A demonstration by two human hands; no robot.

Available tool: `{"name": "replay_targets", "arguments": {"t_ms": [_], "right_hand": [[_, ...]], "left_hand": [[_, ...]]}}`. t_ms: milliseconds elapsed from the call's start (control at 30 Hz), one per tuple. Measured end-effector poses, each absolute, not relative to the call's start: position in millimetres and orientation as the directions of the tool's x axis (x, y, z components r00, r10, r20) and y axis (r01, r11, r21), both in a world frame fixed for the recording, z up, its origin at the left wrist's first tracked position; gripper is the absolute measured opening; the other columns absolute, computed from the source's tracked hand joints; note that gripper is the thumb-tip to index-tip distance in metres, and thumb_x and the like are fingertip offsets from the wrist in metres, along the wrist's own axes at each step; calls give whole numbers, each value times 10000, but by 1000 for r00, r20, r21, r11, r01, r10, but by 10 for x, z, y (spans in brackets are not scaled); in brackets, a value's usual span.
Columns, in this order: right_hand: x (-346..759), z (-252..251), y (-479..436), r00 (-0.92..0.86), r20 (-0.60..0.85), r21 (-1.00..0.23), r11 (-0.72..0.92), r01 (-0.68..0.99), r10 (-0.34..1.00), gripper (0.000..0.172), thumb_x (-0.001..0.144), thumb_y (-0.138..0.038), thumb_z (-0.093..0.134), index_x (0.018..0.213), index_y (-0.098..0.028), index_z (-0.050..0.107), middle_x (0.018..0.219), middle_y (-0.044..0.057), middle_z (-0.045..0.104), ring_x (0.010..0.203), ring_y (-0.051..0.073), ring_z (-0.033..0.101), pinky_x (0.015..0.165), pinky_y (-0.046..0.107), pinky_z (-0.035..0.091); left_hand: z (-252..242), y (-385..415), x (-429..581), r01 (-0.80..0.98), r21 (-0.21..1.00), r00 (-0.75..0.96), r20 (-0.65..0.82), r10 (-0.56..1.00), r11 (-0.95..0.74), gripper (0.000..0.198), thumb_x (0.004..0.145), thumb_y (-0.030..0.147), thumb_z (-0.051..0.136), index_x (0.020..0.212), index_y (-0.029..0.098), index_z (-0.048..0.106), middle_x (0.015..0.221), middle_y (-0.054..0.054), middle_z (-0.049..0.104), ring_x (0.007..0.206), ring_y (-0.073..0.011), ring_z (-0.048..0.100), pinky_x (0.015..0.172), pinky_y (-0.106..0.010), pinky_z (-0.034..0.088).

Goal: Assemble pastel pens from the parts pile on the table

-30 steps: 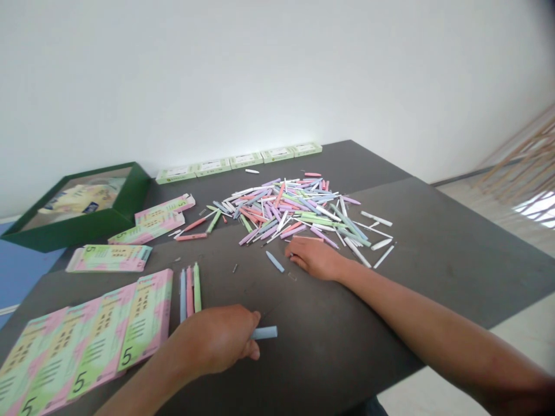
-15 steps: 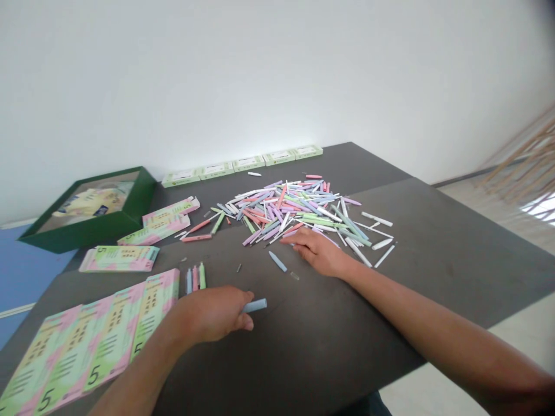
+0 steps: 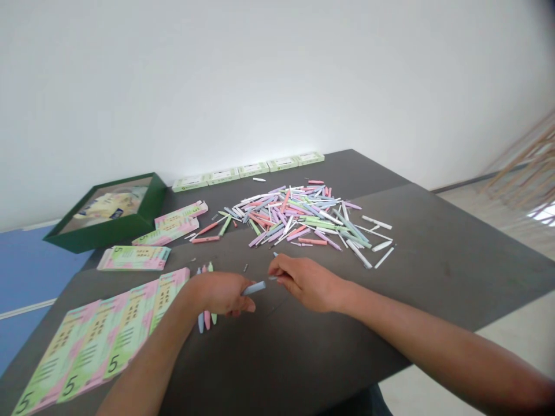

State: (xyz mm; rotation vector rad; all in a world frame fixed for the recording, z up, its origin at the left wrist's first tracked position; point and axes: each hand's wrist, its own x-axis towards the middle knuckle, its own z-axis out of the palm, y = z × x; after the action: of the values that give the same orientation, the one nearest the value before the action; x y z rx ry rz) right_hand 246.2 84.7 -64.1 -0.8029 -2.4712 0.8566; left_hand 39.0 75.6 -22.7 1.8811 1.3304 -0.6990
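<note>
My left hand [image 3: 225, 293] is closed round a light-blue pen barrel [image 3: 255, 288], whose end points right. Just right of it, my right hand [image 3: 306, 280] pinches a small clear piece [image 3: 272, 278] at its fingertips; a bit of blue shows above those fingers. Under and beside my left hand lie three pens, blue, pink [image 3: 207, 319] and green, side by side. Beyond both hands spreads a pile of pen parts [image 3: 295, 214] in pink, green, purple, blue and white. A tiny clear piece [image 3: 245, 267] lies between the hands and the pile.
Several flat printed boxes [image 3: 93, 341] overlap at the left, with three more cartons [image 3: 136, 258] behind them. A green box [image 3: 125, 226] holding packets stands at the back left. Several green cartons [image 3: 223, 176] line the wall. White pen parts [image 3: 381, 245] lie right of the pile.
My right hand has come from the pile's near edge toward me and pinched the small clear piece. My left hand still holds the blue barrel. The view has shifted slightly.
</note>
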Motion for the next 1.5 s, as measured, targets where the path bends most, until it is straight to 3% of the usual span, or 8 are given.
{"name": "replay_targets", "arguments": {"t_ms": [100, 467, 700, 867, 1033, 1133, 1233, 1500], "right_hand": [[2440, -603, 788, -727, 197, -651, 642, 404, 658, 131, 859, -166, 462, 965, -195, 534, 808, 15, 605, 708, 135, 524, 610, 232, 350], [2284, -423, 675, -686, 344, -649, 691, 320, 641, 128, 863, -132, 460, 888, -180, 577, 827, 18, 605, 766, 125, 533, 663, 219, 363], [2255, -328, 677, -727, 201, -704, 612, 359, 657, 273, 877, -222, 462, 1149, -217, 478, 734, -9, 593, 635, 120, 520, 569, 220, 337], [2245, -402, 735, -774, 157, -880, 443, 173, 613, 240, 876, -237, 472, 1114, -208, 484, 669, -30, 575, 589, 97, 505, 544, 199, 357], [2177, -630, 775, -779, 162, -987, 106, -123, 606, 370, 819, -463, 538, 1045, -176, 477, 574, -46, 537, 452, 72, 424, 432, 180, 312], [2173, -715, 807, -702, 218, -973, 92, -214, 678, 468, 829, -585, 426, 1016, -161, 490, 565, -34, 546, 396, 62, 376, 392, 184, 272], [2215, -750, 846, -559, 215, -974, 130, -188, 801, 442, 881, -559, 327, 961, -161, 503, 565, -28, 543, 394, 64, 376, 387, 188, 265], [2395, -634, 1027, -365, 236, -972, 215, -96, 901, 369, 901, -496, 329, 879, -179, 517, 582, -23, 542, 409, 76, 371, 409, 206, 281]], "left_hand": [[-182, 732, 374, 940, 267, 340, -754, 562, -211, 263, 800, 358, 452, 893, 175, 615, 782, -50, 710, 669, -185, 637, 522, -219, 423], [-84, 681, 311, 931, 303, 363, -719, 592, -203, 250, 805, 350, 466, 890, 171, 618, 794, -51, 710, 691, -185, 642, 546, -218, 435], [-1, 645, 326, 926, 308, 376, -712, 593, -217, 252, 801, 318, 472, 930, 158, 617, 813, -60, 712, 701, -186, 639, 554, -220, 436], [3, 619, 366, 917, 325, 399, -714, 575, -232, 307, 788, 306, 491, 1051, 181, 588, 797, -51, 708, 667, -185, 640, 506, -211, 424], [7, 603, 377, 920, 331, 390, -723, 571, -209, 341, 778, 315, 501, 1091, 202, 577, 771, -38, 701, 633, -186, 635, 467, -210, 412], [28, 603, 374, 919, 330, 394, -723, 567, -218, 295, 786, 341, 489, 1009, 181, 595, 771, -45, 700, 626, -185, 631, 483, -217, 418], [48, 604, 373, 915, 333, 402, -714, 574, -226, 258, 787, 361, 480, 908, 171, 607, 758, -47, 698, 621, -182, 625, 500, -222, 415], [146, 625, 65, 928, 288, 370, -640, 674, -237, 366, 807, 464, 445, 970, 183, 614, 812, -19, 685, 713, -182, 620, 624, -227, 434]]}}
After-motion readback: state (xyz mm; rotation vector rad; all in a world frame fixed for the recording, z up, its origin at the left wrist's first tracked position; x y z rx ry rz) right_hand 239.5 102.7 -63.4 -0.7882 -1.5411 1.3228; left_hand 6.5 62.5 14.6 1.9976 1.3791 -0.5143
